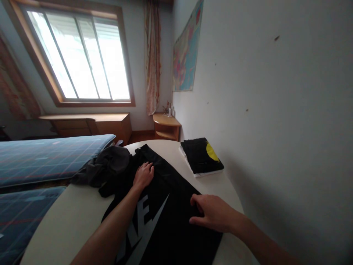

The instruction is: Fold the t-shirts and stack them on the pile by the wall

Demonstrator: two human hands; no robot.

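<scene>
A black T-shirt [176,221] with large grey lettering and a swoosh lies spread over the pale round table [74,217]. My left hand [143,175] rests on the upper part of the shirt, fingers stretched out over the cloth. Above the shirt's right edge is my right hand [211,212], its fingers curled and the thumb apart from them, with nothing seen between. Beyond it, at the table's right side, sits a folded stack of clothes [197,156], black with a yellow patch on top and white underneath. Dark grey crumpled cloth [110,163] lies left of the shirt.
Beds with blue plaid mattresses [55,156] stand against the table's left side. A white wall [275,147] runs close along the right. At the back are a wooden desk [110,117], a small corner shelf [167,119] and a window [79,55].
</scene>
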